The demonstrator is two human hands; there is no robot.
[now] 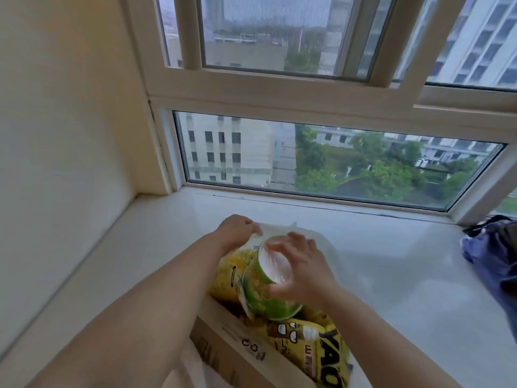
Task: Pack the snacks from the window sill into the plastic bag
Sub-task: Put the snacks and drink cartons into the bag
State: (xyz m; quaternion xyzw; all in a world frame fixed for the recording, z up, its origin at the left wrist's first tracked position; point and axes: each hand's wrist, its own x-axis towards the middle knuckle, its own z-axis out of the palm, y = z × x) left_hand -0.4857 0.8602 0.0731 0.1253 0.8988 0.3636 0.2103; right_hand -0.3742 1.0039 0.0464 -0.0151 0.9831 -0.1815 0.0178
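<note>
A green snack canister (258, 289) with a clear plastic lid lies tilted on the pile of snacks, lid end toward the window. My right hand (300, 268) grips it round the lid end. My left hand (236, 229) pinches the edge of the clear plastic bag (326, 243), which lies on the white window sill (391, 261). Yellow snack packets (233, 273) sit under the canister, and another yellow packet (321, 348) with black lettering lies nearer me. A cardboard box (223, 340) lies beside them at the bottom.
The wall (70, 135) closes off the sill on the left and the window frame (307, 102) rises behind it. A dark blue bag (492, 253) sits on the sill at the far right.
</note>
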